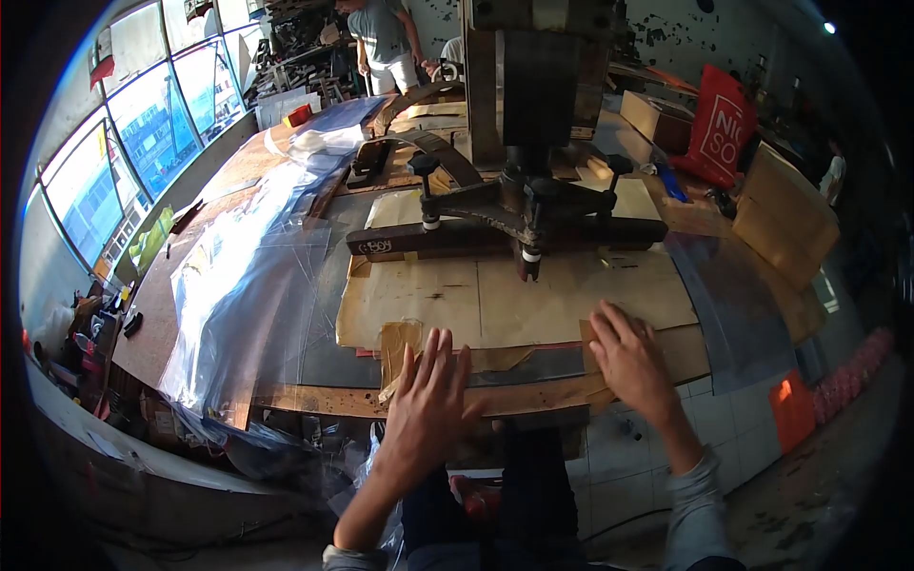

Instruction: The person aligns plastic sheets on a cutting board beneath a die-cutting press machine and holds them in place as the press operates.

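My left hand (424, 414) is stretched out, fingers extended, over the front edge of the worktable, next to a patch of brown tape (401, 344). My right hand (631, 364) hovers or rests at the front right of a tan board (428, 295), fingers loosely bent and apart; contact cannot be made out. Neither hand shows anything held. The board lies flat beneath the dark horizontal bar (571, 236) of a press, whose black column (539, 90) rises behind. A red edge shows under the board's front.
Clear plastic sheets (249, 285) spread over the left of the table, and another transparent sheet (735, 314) hangs at the right. A red bag (721, 128) and a cardboard box (657, 119) stand back right. A person (383, 43) stands behind, near the windows.
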The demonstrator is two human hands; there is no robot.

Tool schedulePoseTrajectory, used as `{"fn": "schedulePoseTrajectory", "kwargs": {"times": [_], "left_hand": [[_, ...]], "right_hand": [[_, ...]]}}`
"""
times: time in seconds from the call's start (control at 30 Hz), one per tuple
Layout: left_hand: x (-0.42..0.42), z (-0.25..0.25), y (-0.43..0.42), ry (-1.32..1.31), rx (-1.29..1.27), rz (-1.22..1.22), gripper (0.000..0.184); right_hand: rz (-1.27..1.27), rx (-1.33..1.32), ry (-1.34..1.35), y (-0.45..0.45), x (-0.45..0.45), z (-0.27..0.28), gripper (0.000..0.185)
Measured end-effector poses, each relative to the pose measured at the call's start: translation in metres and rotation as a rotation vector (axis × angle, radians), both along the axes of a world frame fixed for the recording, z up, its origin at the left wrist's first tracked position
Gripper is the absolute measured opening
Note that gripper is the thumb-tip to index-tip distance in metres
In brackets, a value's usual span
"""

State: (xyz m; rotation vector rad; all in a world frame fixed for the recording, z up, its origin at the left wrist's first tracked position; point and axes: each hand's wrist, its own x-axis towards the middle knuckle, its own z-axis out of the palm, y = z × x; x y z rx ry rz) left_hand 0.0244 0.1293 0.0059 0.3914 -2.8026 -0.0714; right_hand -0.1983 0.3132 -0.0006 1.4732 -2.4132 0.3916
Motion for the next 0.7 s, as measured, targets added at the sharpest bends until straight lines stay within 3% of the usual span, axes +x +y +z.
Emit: {"fn": "schedulePoseTrajectory", "kwargs": {"times": [0.1,0.17,0.27,0.4,0.7], "left_hand": [[0.003,-0.031,0.041,0.171,0.14,0.121,0.067],[-0.007,-0.047,0.053,0.334,0.006,0.268,0.057],[-0.022,-0.084,0.044,0.631,-0.185,0.3,0.045],[-0.03,-0.122,0.018,0.823,-0.378,0.209,0.043],[-0.036,-0.138,0.008,0.98,-0.442,0.197,0.037]], "right_hand": [[-0.035,-0.208,-0.011,0.011,0.057,-0.03,0.044],[-0.187,-0.383,0.081,0.007,0.077,-0.062,0.045],[-0.157,-0.59,0.329,-0.002,0.059,-0.1,0.05],[-0.082,-0.718,0.561,-0.011,0.034,-0.119,0.049],[-0.089,-0.778,0.538,-0.016,0.037,-0.122,0.049]]}}
